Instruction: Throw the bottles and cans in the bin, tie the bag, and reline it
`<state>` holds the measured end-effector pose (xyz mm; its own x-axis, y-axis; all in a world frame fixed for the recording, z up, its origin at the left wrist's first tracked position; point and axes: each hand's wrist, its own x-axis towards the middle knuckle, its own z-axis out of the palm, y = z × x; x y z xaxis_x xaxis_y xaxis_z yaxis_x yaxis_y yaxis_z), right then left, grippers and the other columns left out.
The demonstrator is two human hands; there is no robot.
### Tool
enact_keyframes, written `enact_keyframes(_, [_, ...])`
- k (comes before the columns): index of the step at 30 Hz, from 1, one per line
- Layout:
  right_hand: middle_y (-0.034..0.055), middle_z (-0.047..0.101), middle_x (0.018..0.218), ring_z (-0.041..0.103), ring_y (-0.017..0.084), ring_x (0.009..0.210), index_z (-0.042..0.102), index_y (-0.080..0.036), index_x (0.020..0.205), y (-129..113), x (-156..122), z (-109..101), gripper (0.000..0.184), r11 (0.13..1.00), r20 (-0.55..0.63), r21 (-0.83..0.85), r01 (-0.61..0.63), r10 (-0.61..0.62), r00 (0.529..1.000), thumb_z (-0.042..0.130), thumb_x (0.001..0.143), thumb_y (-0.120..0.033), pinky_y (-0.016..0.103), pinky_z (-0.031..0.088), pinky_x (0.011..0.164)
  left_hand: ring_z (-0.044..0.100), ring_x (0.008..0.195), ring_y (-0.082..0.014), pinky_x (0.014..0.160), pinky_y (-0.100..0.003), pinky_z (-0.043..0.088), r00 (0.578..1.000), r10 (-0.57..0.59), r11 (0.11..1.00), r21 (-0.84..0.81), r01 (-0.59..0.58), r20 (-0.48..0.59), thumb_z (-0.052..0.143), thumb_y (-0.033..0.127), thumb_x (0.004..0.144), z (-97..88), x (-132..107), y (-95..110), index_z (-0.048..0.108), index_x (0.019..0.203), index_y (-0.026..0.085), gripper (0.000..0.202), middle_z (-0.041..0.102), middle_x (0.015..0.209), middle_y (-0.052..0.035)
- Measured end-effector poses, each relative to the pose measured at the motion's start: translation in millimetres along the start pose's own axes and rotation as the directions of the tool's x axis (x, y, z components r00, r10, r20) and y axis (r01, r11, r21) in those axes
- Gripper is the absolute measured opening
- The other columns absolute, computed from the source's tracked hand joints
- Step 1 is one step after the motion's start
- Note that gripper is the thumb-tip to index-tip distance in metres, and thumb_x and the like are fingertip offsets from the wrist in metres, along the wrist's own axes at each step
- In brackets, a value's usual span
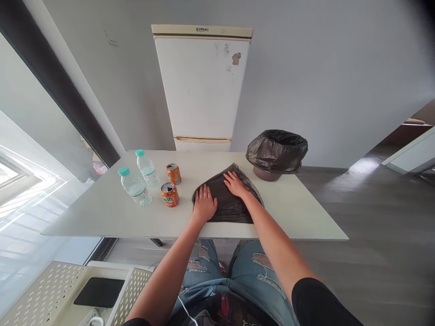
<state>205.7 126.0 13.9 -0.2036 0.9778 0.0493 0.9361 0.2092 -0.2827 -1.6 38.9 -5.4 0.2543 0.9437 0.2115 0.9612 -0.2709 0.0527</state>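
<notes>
A black plastic bag [231,209] lies spread flat near the front edge of the white table [102,213]. My left hand [205,203] rests palm down on the bag's left side, fingers stretched out. Farther up on the bag, my right hand [235,184] also lies flat with its fingers apart. Right of the bag stands a trash bin [267,174], its rim covered by a black bag liner [272,154]. To the left are an orange soda can [170,195] and a second orange can [174,174] behind it, both upright with opened tops.
Two clear bottles with teal caps, a nearer bottle [136,186] and a farther bottle [147,168], stand at the table's left. Behind the table is a white refrigerator [204,90]. A pegboard-sided cart [57,290] holding a dark tablet-like slab [99,292] sits at lower left.
</notes>
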Motion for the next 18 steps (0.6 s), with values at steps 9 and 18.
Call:
enact_keyframes(9, [0.0093, 0.026, 0.176, 0.023, 0.029, 0.163, 0.036, -0.018, 0.166, 83.4, -14.6, -21.8, 0.064, 0.987, -0.017, -0.084, -0.135, 0.134, 0.991, 0.021, 0.11, -0.046, 0.052, 0.022, 0.132, 0.03, 0.159, -0.0384, 0.13, -0.055, 0.026, 1.0, -0.003, 1.0, -0.007, 0.003, 0.001, 0.034, 0.039, 0.107, 0.6, -0.1, -0.4, 0.038, 0.161, -0.004, 0.069, 0.033, 0.169, -0.0252])
enact_keyframes(18, [0.0064, 0.04, 0.17, 0.035, 0.025, 0.158, 0.048, -0.024, 0.159, 26.0, -78.9, -39.0, 0.06, 0.983, -0.269, 0.125, 0.134, -0.096, 0.958, 0.026, 0.111, -0.051, 0.045, 0.034, 0.13, 0.03, 0.16, -0.0369, 0.13, -0.054, 0.026, 1.0, 0.006, 1.0, -0.007, -0.006, 0.013, 0.032, 0.04, 0.108, 0.8, 0.1, -2.8, 0.038, 0.162, -0.002, 0.068, 0.032, 0.17, -0.0237])
